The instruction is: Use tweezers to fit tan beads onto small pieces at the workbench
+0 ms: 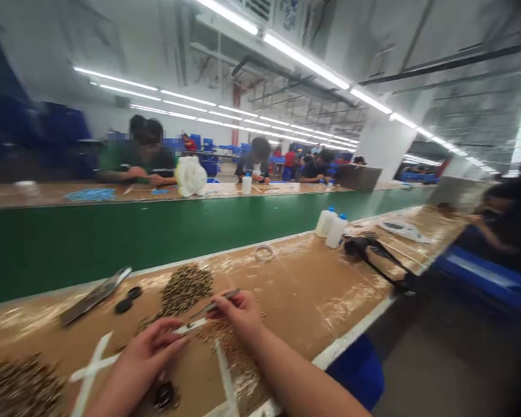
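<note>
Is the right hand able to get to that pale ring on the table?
Probably yes: the pale ring lies just beyond the right hand, and nothing seems to stand between them. That hand holds tweezers, though, which might get in the way.

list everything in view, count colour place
tweezers: 1, grey, centre
strip: 1, white, centre
part piles: 3, brownish, front
discs: 2, black, left
round piece: 1, black, front
plate: 1, grey, left
tape: several, white, front
ring: 1, pale, mid-table
belt: 1, green, middle
tables: 2, brown, beside belt
bottles: 3, white, right and across belt
frame: 1, black, right
unclear item: 1, white, right
housing: 1, white, across belt
scraps: many, blue, across belt
bins: several, blue, lower right
people: several, mostly dark clothes, background, right
lights: many, white, ceiling
left hand: 1, bare, holding strip
right hand: 1, bare, holding tweezers
</note>
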Demonstrator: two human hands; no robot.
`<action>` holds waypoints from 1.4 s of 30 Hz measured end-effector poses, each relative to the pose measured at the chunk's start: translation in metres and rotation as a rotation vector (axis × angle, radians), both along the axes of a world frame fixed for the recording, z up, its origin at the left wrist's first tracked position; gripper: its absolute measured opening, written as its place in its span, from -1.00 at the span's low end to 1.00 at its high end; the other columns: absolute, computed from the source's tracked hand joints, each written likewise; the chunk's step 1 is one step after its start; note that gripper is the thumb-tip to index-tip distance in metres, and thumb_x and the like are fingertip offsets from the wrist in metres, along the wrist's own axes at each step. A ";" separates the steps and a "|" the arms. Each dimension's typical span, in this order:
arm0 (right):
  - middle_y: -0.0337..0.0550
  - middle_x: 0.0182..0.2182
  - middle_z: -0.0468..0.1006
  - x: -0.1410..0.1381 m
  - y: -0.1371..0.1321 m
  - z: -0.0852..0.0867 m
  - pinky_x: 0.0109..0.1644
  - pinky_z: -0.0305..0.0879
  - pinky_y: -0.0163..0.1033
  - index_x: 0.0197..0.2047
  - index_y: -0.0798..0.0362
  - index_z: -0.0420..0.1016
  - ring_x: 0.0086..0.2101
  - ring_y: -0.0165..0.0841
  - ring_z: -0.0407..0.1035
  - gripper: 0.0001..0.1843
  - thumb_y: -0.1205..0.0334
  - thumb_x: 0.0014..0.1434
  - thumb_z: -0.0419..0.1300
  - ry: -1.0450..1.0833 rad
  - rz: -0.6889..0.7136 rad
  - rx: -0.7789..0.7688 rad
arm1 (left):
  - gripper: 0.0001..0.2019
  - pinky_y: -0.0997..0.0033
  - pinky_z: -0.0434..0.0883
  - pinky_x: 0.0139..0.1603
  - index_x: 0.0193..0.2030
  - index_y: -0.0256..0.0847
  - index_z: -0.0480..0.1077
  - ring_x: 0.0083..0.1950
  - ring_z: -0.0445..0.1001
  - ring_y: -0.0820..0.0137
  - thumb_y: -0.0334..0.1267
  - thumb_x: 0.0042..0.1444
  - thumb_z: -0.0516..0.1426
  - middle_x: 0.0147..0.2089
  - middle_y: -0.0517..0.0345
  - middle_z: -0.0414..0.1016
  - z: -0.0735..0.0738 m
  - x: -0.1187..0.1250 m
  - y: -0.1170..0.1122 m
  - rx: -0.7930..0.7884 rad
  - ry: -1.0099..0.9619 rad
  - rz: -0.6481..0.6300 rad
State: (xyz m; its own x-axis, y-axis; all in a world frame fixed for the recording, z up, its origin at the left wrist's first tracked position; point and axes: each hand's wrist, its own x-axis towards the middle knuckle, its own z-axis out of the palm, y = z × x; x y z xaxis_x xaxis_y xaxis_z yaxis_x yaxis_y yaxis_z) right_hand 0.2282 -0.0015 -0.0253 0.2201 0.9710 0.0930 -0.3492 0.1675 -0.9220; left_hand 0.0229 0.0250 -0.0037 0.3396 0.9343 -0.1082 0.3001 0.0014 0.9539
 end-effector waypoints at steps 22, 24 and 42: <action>-0.02 -0.35 0.73 0.007 -0.016 -0.004 -0.16 0.68 -0.10 -0.24 0.10 0.67 -0.35 -0.15 0.68 -0.63 -0.07 0.13 0.45 -0.163 0.020 0.010 | -0.51 0.61 0.18 -0.68 -0.03 -0.21 0.34 -0.65 0.17 0.64 0.00 0.04 0.38 -0.21 0.04 0.67 -0.013 -0.002 -0.010 -0.179 -0.252 -0.035; -0.02 -0.35 0.73 0.007 -0.017 -0.004 -0.16 0.68 -0.09 -0.24 0.10 0.68 -0.35 -0.14 0.68 -0.64 -0.06 0.13 0.45 -0.151 0.002 0.019 | -0.51 0.61 0.18 -0.69 -0.04 -0.22 0.35 -0.66 0.18 0.65 0.00 0.03 0.39 -0.21 0.02 0.67 -0.012 -0.001 -0.010 -0.184 -0.260 -0.036; -0.03 -0.31 0.72 0.006 -0.019 -0.002 -0.11 0.68 -0.03 -0.26 0.10 0.70 -0.34 -0.15 0.67 -0.64 -0.06 0.12 0.45 -0.172 0.041 0.012 | -0.52 0.61 0.17 -0.68 0.02 -0.20 0.36 -0.63 0.17 0.63 -0.03 0.08 0.37 -0.21 0.06 0.68 -0.013 -0.003 -0.009 -0.156 -0.214 -0.034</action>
State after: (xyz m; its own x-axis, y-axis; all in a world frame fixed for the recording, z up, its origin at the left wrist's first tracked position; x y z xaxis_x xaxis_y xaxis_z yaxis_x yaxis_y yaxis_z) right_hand 0.2342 -0.0205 -0.0272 0.1598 0.9775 0.1378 -0.1929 0.1678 -0.9668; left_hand 0.0197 0.0160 -0.0171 0.4015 0.8995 -0.1727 0.0944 0.1469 0.9846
